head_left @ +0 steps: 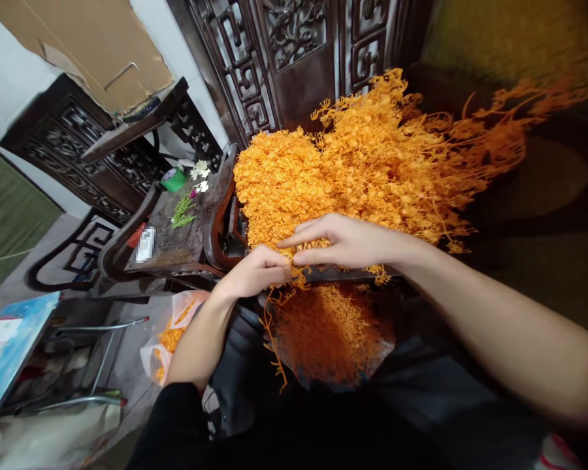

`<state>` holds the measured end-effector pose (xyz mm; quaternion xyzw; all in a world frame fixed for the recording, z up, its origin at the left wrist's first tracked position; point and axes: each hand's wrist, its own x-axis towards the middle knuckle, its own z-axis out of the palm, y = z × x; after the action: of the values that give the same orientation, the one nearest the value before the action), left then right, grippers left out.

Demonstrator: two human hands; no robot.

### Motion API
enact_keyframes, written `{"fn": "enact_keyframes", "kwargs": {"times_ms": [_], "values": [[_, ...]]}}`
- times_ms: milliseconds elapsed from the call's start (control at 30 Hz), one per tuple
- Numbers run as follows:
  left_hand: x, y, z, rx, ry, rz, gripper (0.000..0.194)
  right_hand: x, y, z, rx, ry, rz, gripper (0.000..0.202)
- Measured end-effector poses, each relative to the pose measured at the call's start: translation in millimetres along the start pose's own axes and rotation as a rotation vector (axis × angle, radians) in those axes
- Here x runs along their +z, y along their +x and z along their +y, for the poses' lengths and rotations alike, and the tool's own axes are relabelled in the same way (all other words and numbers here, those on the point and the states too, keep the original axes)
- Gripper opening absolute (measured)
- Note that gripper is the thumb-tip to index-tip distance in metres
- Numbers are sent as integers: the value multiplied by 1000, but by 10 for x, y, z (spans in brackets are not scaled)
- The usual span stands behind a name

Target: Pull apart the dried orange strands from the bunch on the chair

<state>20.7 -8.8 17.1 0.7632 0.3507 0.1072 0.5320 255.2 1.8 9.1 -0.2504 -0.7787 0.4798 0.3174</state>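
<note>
My left hand (259, 273) is closed in a pinch on an orange plastic sprig (274, 352), whose bare branching stem hangs down below the fingers. Against it comes my right hand (340, 240), its thumb tip meeting the left fingertips. Orange bits show between the right thumb and the stretched forefinger. Just beyond both hands lies a heap of small orange plastic pieces (279, 189). To its right spreads a tangled pile of long-stemmed orange sprigs (396, 150). Below the hands, a bag (328, 333) between my legs holds many orange stems.
On a dark carved wooden chair (166, 241) at the left lie a green tape roll (174, 179), a green sprig (182, 212) and white flower pieces (200, 171). A plastic bag (151, 362) with orange pieces is on the floor. A blue-topped folding table (24, 339) stands far left.
</note>
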Motion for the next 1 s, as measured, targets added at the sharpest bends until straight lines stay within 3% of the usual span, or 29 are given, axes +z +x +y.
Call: {"fn": "enact_keyframes", "kwargs": {"times_ms": [33, 100, 167, 233, 300, 400, 467, 500, 567, 600, 700, 800, 867, 1000], "values": [[7, 8, 5, -11, 6, -5, 33, 60, 3, 1, -33, -26, -24, 26], [14, 23, 10, -31, -9, -6, 31, 158, 22, 29, -65, -61, 95, 23], [9, 44, 13, -45, -72, 84, 27, 217, 57, 98, -59, -78, 368, 22], [-2, 70, 16, -48, -169, 248, 24, 201, 107, 222, -36, -71, 615, 24], [-5, 94, 18, -55, -250, 330, 25, 60, 157, 399, -5, -46, 795, 30], [8, 135, 11, -52, -342, 295, 28, -362, 180, 632, 3, 40, 1145, 41], [12, 181, -7, 29, -411, 412, 26, -605, 147, 631, -58, 39, 1366, 40], [7, 213, -19, 85, -465, 520, 24, -652, 122, 565, -107, -7, 1390, 37], [-13, 287, -49, 161, -624, 720, 19, -544, 70, 336, -198, -62, 1366, 27], [-25, 323, -64, 169, -721, 782, 18, -403, 49, 199, -230, -97, 1269, 23], [-31, 403, -86, 163, -955, 819, 19, 148, 34, -119, -213, -179, 824, 12], [27, 442, -55, 202, -997, 816, 25, 512, 103, -146, -36, -129, 412, 15], [89, 465, -17, 234, -982, 832, 26, 579, 171, -37, 93, -101, 361, 20], [227, 517, 27, 306, -950, 827, 23, 551, 266, 182, 248, -121, 543, 35]]}}
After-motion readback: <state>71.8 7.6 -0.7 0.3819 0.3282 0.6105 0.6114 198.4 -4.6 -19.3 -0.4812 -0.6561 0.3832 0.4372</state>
